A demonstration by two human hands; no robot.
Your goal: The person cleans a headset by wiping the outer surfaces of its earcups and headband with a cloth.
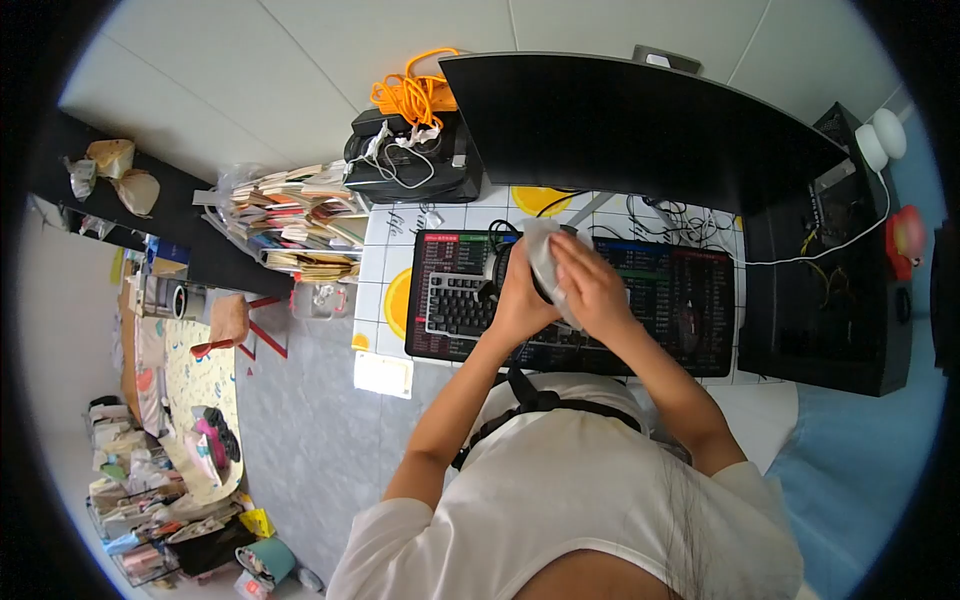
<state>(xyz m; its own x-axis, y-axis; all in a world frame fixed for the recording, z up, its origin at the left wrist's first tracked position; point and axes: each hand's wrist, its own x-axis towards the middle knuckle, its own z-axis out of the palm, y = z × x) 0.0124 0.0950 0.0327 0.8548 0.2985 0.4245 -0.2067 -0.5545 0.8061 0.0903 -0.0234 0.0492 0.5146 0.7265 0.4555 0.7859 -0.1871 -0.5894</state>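
Over the desk, my left hand [522,300] is closed around a dark object, mostly hidden by my fingers; its kind I cannot make out. A white wipe [541,252] lies against that object, between my two hands. My right hand [592,285] presses the wipe from the right side, fingers together and bent over it. Below and to the left of my left hand sits a keyboard [456,308] with black keys and a pale frame. It rests on a black desk mat [650,355] printed with small text. A dark mouse [689,325] lies at the mat's right.
A wide monitor [640,125] stands behind the mat, with loose black cables [680,222] under it. To the right is a black computer case [825,290]. A black printer-like box [415,165] bearing an orange cable [410,100] and stacked papers [300,215] are at the left.
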